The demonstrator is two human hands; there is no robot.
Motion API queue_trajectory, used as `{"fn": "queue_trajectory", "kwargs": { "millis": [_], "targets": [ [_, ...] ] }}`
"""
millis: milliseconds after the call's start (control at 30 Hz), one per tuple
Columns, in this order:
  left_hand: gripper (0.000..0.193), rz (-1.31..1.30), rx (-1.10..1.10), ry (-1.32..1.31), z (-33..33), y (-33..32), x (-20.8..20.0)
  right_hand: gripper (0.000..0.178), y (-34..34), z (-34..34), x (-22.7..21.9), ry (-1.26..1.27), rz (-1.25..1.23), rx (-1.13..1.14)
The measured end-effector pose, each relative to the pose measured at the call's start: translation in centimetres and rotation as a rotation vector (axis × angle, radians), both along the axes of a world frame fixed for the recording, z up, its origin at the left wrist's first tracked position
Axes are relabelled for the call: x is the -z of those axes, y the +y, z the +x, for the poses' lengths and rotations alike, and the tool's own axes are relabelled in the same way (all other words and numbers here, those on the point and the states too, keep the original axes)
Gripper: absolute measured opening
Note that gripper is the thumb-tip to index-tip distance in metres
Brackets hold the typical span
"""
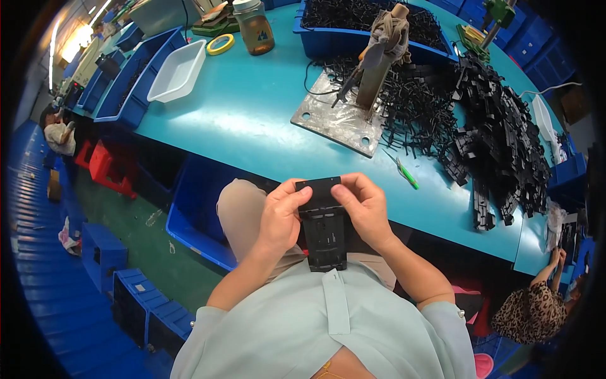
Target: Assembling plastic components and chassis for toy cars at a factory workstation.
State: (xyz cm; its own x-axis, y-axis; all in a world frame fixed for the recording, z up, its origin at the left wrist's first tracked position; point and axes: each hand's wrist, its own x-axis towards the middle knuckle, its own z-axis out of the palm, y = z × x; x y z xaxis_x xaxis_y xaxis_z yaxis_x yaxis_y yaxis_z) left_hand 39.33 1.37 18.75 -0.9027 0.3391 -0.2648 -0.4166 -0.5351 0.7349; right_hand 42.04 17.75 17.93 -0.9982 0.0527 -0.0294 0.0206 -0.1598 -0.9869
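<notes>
So the left hand (282, 211) is gripping the upper left edge of a black plastic part (324, 237), thumb lying on its face, and the right hand (365, 208) is doing pretty much the same on the upper right edge. Both are grasping the one piece, which is hanging lengthwise over the lap, in front of the pale green shirt (278, 316), just off the near edge of the teal table (252, 126). Past the hands, a metal plate (328, 120) with an upright post is sitting on the table, and some cloth (388, 35) is wrapping the post's top. A green-handled tool (407, 177) is lying to the right of the plate, near a big heap of black parts (505, 139). A blue bin (315, 43) full of thin black pieces is standing behind the post, while a white tray (178, 71) and a yellow tape roll (220, 45) are resting over on the left.
</notes>
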Motion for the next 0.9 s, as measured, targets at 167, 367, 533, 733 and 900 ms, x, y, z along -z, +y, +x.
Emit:
{"fn": "queue_trajectory", "kwargs": {
  "millis": [167,367,533,733,900],
  "targets": [
    [0.02,-0.006,0.053,-0.026,0.9,-0.4,0.6,0.012,-0.3,0.5,-0.4,-0.174,-0.208,-0.033],
    [0.02,-0.04,0.097,-0.026,1.3,-0.5,0.0,0.014,-0.8,0.7,-1.0,-0.203,-0.304,0.011],
    [0.021,-0.001,0.052,-0.065,1.6,-0.5,0.1,0.013,-0.9,0.8,-0.5,-0.197,-0.272,0.02],
    [0.018,-0.096,0.09,0.053,2.0,-1.1,0.4,0.012,-1.3,0.8,-0.7,-0.142,-0.25,0.027],
    [0.017,-0.158,-0.028,0.176,1.7,-0.9,0.8,0.01,-1.9,0.3,-0.3,-0.103,-0.18,0.023]
  ]
}}
